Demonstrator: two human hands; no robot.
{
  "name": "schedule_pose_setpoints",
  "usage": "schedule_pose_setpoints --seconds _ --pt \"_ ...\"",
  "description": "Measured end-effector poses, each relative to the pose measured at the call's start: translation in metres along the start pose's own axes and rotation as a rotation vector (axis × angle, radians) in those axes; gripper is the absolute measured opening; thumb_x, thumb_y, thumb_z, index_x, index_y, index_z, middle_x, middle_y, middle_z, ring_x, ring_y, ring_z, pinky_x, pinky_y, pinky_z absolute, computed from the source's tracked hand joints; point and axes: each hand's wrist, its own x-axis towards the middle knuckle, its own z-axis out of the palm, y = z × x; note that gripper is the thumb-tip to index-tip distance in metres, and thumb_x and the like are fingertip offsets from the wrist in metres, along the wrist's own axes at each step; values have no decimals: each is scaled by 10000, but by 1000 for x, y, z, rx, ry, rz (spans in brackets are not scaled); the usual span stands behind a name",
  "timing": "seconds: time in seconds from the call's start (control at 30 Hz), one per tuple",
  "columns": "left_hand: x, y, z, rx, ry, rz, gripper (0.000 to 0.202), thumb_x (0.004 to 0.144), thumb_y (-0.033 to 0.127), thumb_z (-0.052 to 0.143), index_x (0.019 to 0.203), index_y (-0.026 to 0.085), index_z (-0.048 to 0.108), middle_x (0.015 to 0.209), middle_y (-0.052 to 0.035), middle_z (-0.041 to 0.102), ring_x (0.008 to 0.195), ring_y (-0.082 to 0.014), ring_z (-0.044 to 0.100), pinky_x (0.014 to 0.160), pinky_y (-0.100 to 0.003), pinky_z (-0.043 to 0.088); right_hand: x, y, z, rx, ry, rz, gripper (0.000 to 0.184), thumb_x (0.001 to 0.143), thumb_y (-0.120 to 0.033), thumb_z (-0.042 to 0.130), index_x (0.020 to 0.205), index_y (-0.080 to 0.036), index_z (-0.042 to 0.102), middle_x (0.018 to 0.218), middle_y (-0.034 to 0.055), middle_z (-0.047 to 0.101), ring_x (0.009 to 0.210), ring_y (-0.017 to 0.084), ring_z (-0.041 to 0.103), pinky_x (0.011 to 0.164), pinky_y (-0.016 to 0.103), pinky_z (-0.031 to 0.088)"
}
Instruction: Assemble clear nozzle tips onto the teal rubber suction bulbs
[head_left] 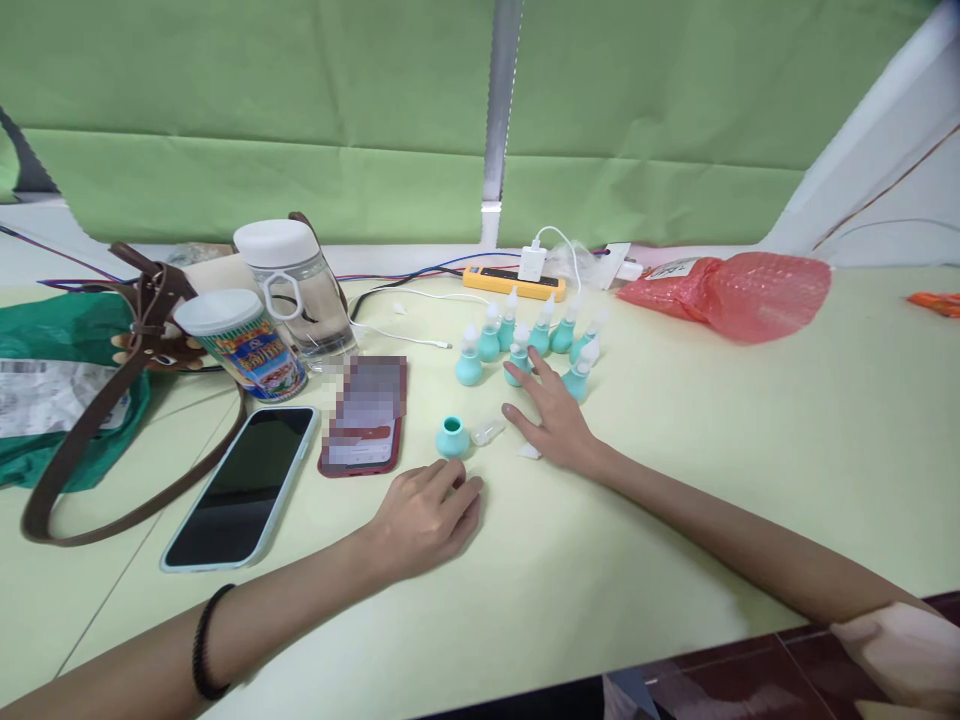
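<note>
My right hand (551, 415) is over the table with its fingers spread, the fingertips at a teal squeeze bulb with a clear nozzle (519, 355). Whether they touch it I cannot tell. Several similar capped bulbs stand upright around it, among them one at the left (469, 368) and one just beyond my hand (576, 384). My left hand (431, 515) rests on the table with its fingers curled in and nothing visible in them. Just beyond its knuckles stands an uncapped teal bulb (452, 440), its round mouth upward. A loose clear nozzle piece (487, 432) lies beside that bulb.
On the left are a light-framed phone (240, 490), a red-cased phone (366, 415), a noodle cup (259, 350), a water bottle (307, 300), a brown strap (49, 490) and a green bag (67, 400). A yellow power strip (487, 279) and red plastic packaging (765, 295) lie behind.
</note>
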Motion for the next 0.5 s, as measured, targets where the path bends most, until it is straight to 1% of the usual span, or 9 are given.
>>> schedule_pose_setpoints --seconds 0.1,0.17,0.3,0.4,0.5 --pt "1 0 0 12 -41 15 137 770 157 440 783 137 576 614 -30 527 517 -118 479 432 -218 382 0 2 2 -11 -16 32 491 794 -379 397 1253 -216 328 1302 110 264 1130 267 328 892 438 321" --pt "1 1 -1 8 -53 6 144 771 160 434 781 137 576 612 -30 525 515 -121 474 431 -222 380 1 2 1 -20 -53 41 508 795 -382 397 1265 -213 311 1313 113 241 1145 275 301 894 445 314" --pt "2 1 -2 -3 -65 16 157 771 160 423 774 131 577 614 -38 526 517 -127 473 432 -229 387 2 2 0 -13 -137 39 498 811 -401 368 1279 -254 279 1363 88 141 1200 303 195 898 477 288" --pt "2 2 -3 -4 -73 18 165 769 154 416 763 128 580 610 -42 528 518 -130 474 436 -232 394 4 2 0 -3 -187 18 468 818 -399 360 1259 -249 317 1351 93 169 1199 304 179 895 479 293" --pt "3 2 -3 -9 -77 15 167 762 150 420 760 127 585 608 -46 535 513 -132 470 432 -235 393 6 2 0 -3 -161 -7 432 810 -370 392 1219 -229 380 1301 111 227 1179 290 219 905 460 297"
